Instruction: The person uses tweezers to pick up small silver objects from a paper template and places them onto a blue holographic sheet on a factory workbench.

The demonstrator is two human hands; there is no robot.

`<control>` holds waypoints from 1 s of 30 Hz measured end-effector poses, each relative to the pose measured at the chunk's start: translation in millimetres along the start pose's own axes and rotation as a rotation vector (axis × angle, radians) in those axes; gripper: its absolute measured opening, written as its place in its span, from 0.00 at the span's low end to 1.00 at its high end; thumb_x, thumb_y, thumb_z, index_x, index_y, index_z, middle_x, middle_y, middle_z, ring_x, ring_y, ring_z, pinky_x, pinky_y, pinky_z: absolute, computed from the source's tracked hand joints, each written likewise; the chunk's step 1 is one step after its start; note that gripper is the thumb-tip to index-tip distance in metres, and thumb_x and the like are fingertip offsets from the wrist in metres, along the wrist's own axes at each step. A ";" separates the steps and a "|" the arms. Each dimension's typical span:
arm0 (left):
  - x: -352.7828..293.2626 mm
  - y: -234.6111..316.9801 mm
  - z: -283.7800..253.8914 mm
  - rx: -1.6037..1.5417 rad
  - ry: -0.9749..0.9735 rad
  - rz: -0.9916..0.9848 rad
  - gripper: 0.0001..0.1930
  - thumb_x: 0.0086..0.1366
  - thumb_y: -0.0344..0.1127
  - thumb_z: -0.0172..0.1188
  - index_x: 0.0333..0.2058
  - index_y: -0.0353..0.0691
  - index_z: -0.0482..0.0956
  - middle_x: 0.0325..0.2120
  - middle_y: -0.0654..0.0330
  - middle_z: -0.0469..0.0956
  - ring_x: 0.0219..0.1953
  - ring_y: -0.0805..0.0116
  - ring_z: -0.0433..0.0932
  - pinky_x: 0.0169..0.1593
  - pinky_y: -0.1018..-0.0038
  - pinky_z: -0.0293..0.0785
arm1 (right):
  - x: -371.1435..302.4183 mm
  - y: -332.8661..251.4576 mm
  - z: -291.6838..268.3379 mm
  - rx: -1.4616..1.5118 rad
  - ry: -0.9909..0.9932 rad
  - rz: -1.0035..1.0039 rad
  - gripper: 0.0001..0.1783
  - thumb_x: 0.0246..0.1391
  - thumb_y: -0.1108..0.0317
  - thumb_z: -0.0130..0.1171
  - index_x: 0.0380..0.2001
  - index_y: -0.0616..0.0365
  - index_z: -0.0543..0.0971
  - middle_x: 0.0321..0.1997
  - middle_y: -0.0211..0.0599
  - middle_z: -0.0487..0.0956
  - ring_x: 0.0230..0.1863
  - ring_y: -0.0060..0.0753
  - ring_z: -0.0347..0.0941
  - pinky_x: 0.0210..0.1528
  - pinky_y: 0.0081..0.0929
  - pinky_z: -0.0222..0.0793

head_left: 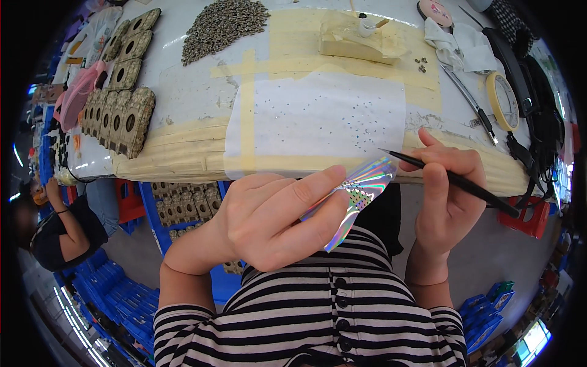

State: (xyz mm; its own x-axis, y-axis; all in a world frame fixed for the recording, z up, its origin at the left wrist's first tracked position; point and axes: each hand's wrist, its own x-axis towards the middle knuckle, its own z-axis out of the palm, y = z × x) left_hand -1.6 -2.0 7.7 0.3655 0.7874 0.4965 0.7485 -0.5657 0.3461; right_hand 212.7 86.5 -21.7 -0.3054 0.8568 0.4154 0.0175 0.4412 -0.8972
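Pinched between the thumb and fingers of my left hand [269,214] is a shiny rainbow-reflecting sheet [380,173], with rows of small dark marks near its middle. My right hand [443,189] grips black pointed tweezers [480,192]. The tip of the tweezers is close to the sheet's upper edge; whether they touch, I cannot tell, nor whether a piece is in the tip. Beyond both hands, a white paper [293,134] lies taped to the table, with many tiny dark and bluish specks scattered over it, densest on its right side.
Camouflage-patterned cases with round holes [129,122] stand at the left, near a heap of small grey-brown parts [223,27]. A tape-covered block [358,48] bears a small bottle. Right: a cutter-like tool [474,104], tape roll [494,104], black straps. Another person [67,238] sits far left.
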 end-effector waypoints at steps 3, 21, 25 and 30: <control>-1.5 -1.2 -2.8 -0.091 0.023 -0.035 0.13 0.49 0.30 0.68 0.36 0.38 0.82 0.37 0.49 0.83 0.27 0.64 0.83 0.26 0.76 0.76 | 7.6 3.2 -4.9 -0.131 -0.064 0.037 0.08 0.64 0.69 0.53 0.33 0.63 0.74 0.29 0.35 0.77 0.31 0.22 0.75 0.64 0.49 0.62; -9.8 -0.2 4.4 -0.755 0.200 -0.564 0.09 0.52 0.22 0.69 0.33 0.35 0.82 0.32 0.52 0.83 0.34 0.65 0.84 0.37 0.78 0.79 | 11.8 6.1 -1.2 -0.226 -0.011 0.024 0.06 0.56 0.73 0.63 0.29 0.65 0.77 0.26 0.32 0.75 0.28 0.22 0.72 0.58 0.42 0.70; -5.5 -1.3 -3.3 -0.759 0.083 -0.610 0.09 0.52 0.20 0.67 0.33 0.34 0.83 0.30 0.54 0.83 0.34 0.68 0.84 0.37 0.77 0.79 | 11.0 3.8 -1.1 -0.247 -0.006 0.010 0.07 0.55 0.72 0.63 0.29 0.64 0.77 0.25 0.33 0.75 0.28 0.22 0.72 0.58 0.41 0.70; 1.4 -0.5 4.9 -0.586 -0.144 -0.294 0.11 0.47 0.27 0.70 0.33 0.40 0.85 0.35 0.57 0.84 0.35 0.64 0.84 0.37 0.75 0.79 | 19.6 3.6 -5.6 -0.308 -0.062 0.008 0.09 0.56 0.70 0.64 0.27 0.64 0.76 0.22 0.31 0.74 0.25 0.21 0.70 0.43 0.27 0.73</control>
State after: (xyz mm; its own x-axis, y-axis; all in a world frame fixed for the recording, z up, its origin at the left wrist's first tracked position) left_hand 1.3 0.7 4.3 0.2930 0.9308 0.2186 0.4185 -0.3304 0.8460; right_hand 212.1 106.3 -16.0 -0.3617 0.8467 0.3902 0.3047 0.5030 -0.8088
